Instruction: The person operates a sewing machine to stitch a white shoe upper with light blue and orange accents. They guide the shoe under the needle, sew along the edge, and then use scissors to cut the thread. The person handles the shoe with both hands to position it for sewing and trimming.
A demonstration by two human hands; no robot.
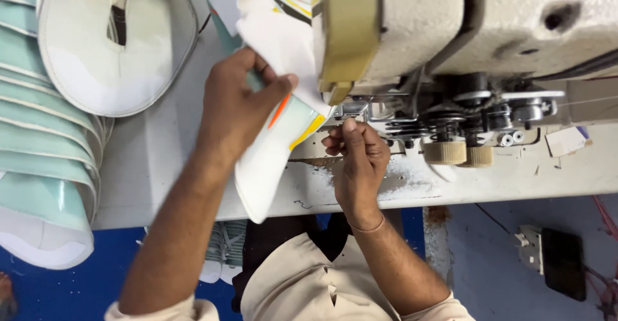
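**Shoe upper held at the needle**

The left hand (pixel 241 99) pinches a white shoe upper (pixel 273 147), thumb over its far edge, lifting it so that the part with orange and yellow trim meets the needle area of the sewing machine (pixel 450 31). The upper's near end hangs over the table (pixel 154 160) edge. The right hand (pixel 357 157) is curled just right of the upper, fingertips pinched close below the presser foot (pixel 351 109), seemingly on a thread or the seam edge; what it grips I cannot tell. At far left lies a stack of uppers (pixel 45 134), within easy reach.
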